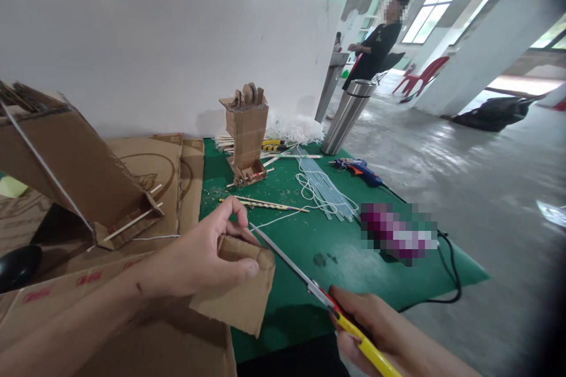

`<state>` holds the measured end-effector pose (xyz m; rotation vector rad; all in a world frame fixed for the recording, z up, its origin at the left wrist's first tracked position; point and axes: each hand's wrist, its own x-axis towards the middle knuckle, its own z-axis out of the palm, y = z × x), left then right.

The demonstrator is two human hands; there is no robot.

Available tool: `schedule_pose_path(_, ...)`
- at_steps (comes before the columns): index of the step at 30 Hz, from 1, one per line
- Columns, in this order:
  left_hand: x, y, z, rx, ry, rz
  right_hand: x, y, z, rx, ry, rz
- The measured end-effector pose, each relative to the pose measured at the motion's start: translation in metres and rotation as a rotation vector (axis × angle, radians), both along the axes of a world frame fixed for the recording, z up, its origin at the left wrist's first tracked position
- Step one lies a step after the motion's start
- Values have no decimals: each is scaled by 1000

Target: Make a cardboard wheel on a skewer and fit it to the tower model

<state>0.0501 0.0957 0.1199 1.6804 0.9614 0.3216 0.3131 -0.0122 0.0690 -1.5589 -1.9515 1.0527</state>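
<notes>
Left hand (207,259) is pinching a folded cardboard piece (241,300), thumb pressing on its front face and fingers curling behind its top edge, holding it over the near edge of the desk's green mat (309,241). Right hand (380,330), at 4 o'clock from the piece, is wrapping tightly around the yellow handle of a utility knife (325,300). The knife's long axis is running from 4 o'clock up to 10 o'clock, and its extended blade tip is lying at the piece's top edge, close to the left forefinger; contact is unclear. Farther off at 12 o'clock a small cardboard tower (246,129) is standing, with glue sticks (322,185), a blue glue gun (360,169) and a steel flask (349,115) sitting toward 1 o'clock.
</notes>
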Motion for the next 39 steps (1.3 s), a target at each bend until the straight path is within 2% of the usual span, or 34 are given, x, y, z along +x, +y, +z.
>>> schedule_pose_path(3, 0, 1, -2, 11, 0, -14, 3, 1, 1, -52, 6, 44)
schedule_pose_path(6, -1, 0, -5, 24, -3, -14, 6, 4, 3, -44, -34, 23)
schedule_pose_path(10, -2, -1, -7, 49, -20, -27, 13, 17, 3, -32, -196, -27)
schedule_pose_path(15, -4, -3, -6, 143, 28, -86, 28, 42, -7, 111, -497, -39)
schedule_pose_path(22, -5, -13, -9, 238, 100, -166, 31, 67, -26, 277, -727, 107)
schedule_pose_path(27, -5, -14, -21, 198, 147, -119, 26, 84, -23, 226, -735, 193)
schedule_pose_path(30, -5, -11, -30, 116, 68, -94, 26, 92, -11, 159, -665, 215)
schedule_pose_path(33, -6, -7, -37, 30, -14, -89, 23, 102, 4, 106, -505, 303)
schedule_pose_path(36, -7, -6, -41, 31, -51, -98, 5, 119, 10, 212, -502, 345)
schedule_pose_path(39, -8, -7, -44, 56, -85, -84, -27, 142, 1, 349, -594, 303)
